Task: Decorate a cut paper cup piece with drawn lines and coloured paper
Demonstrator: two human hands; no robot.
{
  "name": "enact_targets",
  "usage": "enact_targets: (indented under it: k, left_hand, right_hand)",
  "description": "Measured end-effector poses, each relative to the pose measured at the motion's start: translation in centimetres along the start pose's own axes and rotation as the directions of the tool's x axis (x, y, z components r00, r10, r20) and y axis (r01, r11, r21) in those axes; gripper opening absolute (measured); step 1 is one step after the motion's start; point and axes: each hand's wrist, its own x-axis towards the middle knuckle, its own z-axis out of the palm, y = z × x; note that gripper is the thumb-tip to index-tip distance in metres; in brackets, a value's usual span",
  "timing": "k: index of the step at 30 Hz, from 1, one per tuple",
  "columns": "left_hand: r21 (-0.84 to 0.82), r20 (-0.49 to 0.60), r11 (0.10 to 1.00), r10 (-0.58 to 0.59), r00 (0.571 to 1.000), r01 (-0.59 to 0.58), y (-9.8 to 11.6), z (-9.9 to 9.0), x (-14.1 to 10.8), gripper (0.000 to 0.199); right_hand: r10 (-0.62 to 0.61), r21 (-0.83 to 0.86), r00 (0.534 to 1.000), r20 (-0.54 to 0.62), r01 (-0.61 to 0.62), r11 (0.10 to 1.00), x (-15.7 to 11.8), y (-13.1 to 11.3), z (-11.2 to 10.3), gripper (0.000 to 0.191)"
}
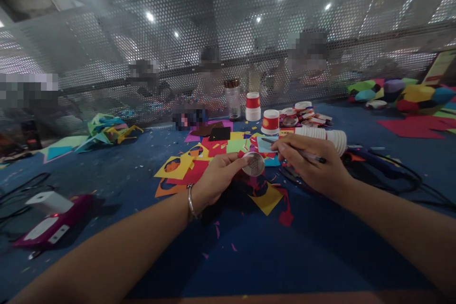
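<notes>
My left hand [223, 173], with a bracelet at its wrist, pinches a pale round disc [254, 165] by its left edge. The disc has a raised rim, like the bottom of a paper cup, and marks show on its face. Up and to the right of it, my right hand [306, 159] grips a dark-ended pen [313, 156], its front end pointing left, apart from the disc. Below the disc lies a yellow paper scrap [268, 202] with a cut-out. Yellow sheets with round holes [174, 167] spread beside my left hand.
Stacked paper cups [252, 107], a glass bottle [232, 99] and cup pieces [306, 116] stand behind my hands. A cabled tool [377, 161] lies at right, a purple power strip [67, 221] at left. Folded paper shapes [423, 97] sit far right. A perforated metal screen [185, 33] rises behind.
</notes>
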Motion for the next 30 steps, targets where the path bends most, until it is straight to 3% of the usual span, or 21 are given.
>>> enact_targets:
  k: [14, 24, 30]
  left_hand:
    - [-0.104, -0.048, 0.994, -0.032, 0.998, 0.027, 0.43, 0.19, 0.08, 0.018]
    - [-0.158, -0.102, 0.982, -0.120, 0.988, 0.103, 0.91, 0.38, 0.39, 0.018]
    - [-0.187, -0.032, 0.978, -0.099, 0.995, 0.092, 0.74, -0.17, 0.39, 0.010]
  right_hand:
    - [0.047, 0.050, 0.999, -0.009, -0.046, 0.998, -0.11, 0.27, 0.41, 0.020]
    - [0.035, 0.013, 0.999, -0.007, -0.035, 0.999, -0.16, -0.24, 0.38, 0.018]
    - [0.019, -0.010, 1.000, 0.016, -0.019, 1.000, -0.16, -0.32, 0.31, 0.018]
